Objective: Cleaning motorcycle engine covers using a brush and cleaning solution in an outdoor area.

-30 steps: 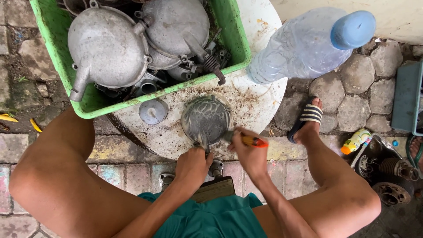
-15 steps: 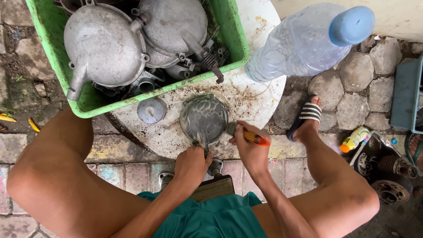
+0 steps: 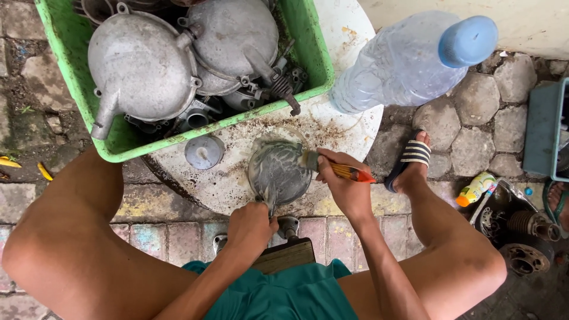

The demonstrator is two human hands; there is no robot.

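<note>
Left hand (image 3: 252, 224) grips the round metal cover (image 3: 277, 172); right hand (image 3: 344, 184) clasps an orange-handled brush (image 3: 335, 169) on it.

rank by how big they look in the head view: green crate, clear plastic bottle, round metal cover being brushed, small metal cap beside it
1. green crate
2. clear plastic bottle, though it stands nearer the camera, which inflates it
3. round metal cover
4. small metal cap

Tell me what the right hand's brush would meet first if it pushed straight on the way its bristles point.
The right hand aims the brush leftward; its bristles already touch the soapy round metal cover. Farther along lies the small grey cap, probably.
</note>
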